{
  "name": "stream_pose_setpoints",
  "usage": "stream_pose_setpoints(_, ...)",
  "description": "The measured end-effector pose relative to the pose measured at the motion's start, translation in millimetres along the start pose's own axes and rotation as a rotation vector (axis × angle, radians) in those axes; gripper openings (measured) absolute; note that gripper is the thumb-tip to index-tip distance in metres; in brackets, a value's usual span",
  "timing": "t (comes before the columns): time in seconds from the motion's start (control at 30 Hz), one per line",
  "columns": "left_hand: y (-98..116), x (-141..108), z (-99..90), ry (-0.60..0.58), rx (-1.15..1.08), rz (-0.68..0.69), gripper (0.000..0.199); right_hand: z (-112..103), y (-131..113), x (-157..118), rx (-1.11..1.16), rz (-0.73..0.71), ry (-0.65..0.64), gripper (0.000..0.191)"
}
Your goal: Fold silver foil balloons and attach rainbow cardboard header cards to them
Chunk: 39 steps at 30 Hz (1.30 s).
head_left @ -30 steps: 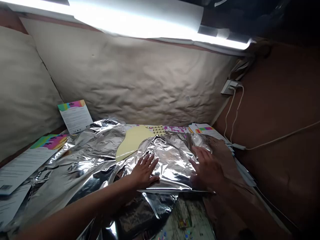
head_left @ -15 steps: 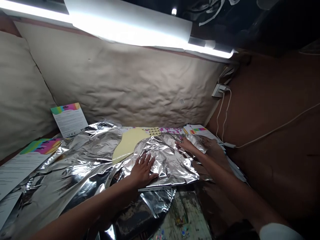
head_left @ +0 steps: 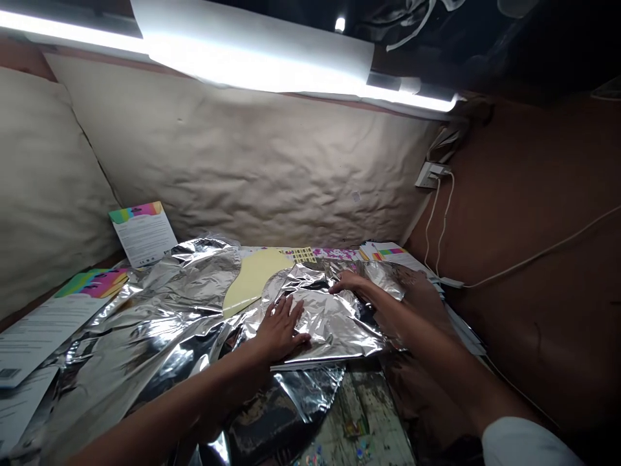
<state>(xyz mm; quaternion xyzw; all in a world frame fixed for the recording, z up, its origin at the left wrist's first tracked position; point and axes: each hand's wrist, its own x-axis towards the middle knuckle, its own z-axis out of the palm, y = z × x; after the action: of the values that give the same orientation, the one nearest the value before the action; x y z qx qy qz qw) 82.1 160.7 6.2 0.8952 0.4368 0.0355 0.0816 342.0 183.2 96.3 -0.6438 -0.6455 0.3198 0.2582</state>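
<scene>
- Silver foil (head_left: 323, 323) lay crumpled in the middle of the desk (head_left: 381, 414), a pale edge (head_left: 310, 366) showing along its near side.
- The left hand (head_left: 280, 329) rested palm down on the foil's left part, fingers spread.
- The right hand (head_left: 350, 282) reached across to the foil's far part, fingers bent and pointing left; whether they pinched it could not be told.
- Creases ran between the hands; uneven pressing might have set them in, and a sharp pull might have torn the sheet.
- Had the left hand's pressure slackened, a tug from the right could have slid the foil askew.
- A yellow sheet (head_left: 255, 275) met the foil's left side; a sideways drag could have shifted it.
- Loose foil (head_left: 160, 330) spread leftward near the left forearm (head_left: 194, 398), which might have snagged it.
</scene>
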Motion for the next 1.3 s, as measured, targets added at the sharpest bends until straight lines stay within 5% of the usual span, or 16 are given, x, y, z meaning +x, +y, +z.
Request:
stream_pose_setpoints(0.1,-18,16,-24.0,0.201,-0.049,-0.074,0.106,2,-5,15,0.039,-0.046,-0.012,0.040)
stream_pose_setpoints(0.2,-47,45,-78.6,0.484,-0.211,-0.108,0.126,-10,-17,9,0.079,-0.161,0.009,0.044)
stream_pose_setpoints(0.3,-67,67,-145.9,0.458,-0.451,0.177,0.092,-34,-38,-4,0.073,-0.359,0.101,0.045)
stream_pose_setpoints(0.37,-66,66,-183.4,0.427,-0.486,0.264,0.055,-51,-51,-14,-0.031,-0.547,0.301,0.041)
stream_pose_setpoints(0.47,-44,33,-210.3,0.578,-0.390,0.394,0.027,-64,-60,-36,-0.210,-0.742,0.658,0.034)
stream_pose_setpoints(0.57,-16,-20,-190.6,0.665,-0.217,0.571,0.016,-47,-47,-70,-0.272,-0.863,0.722,0.017)
stream_pose_setpoints(0.67,-2,-66,-132.8,0.678,-0.029,0.589,0.018,-4,-12,-105,-0.290,-0.925,0.543,0.021)
stream_pose_setpoints(0.77,-3,-96,-67.8,0.496,0.053,0.515,0.020,42,25,-129,-0.344,-0.996,0.389,0.036)
stream_pose_setpoints(0.87,-7,-114,-26.5,0.334,0.059,0.471,0.026,69,49,-138,-0.416,-1.077,0.140,0.028)
stream_pose_setpoints(1.07,-7,-126,-28.1,0.045,-0.178,0.342,0.033,73,55,-141,-0.310,-0.885,-0.118,0.023)
stream_pose_setpoints(1.17,-4,-125,-36.7,0.011,-0.317,0.141,0.024,75,52,-144,-0.203,-0.723,-0.079,0.018)
stream_pose_setpoints(1.3,-1,-121,-35.4,0.059,-0.352,0.025,0.037,83,47,-145,-0.110,-0.290,0.019,0.019)
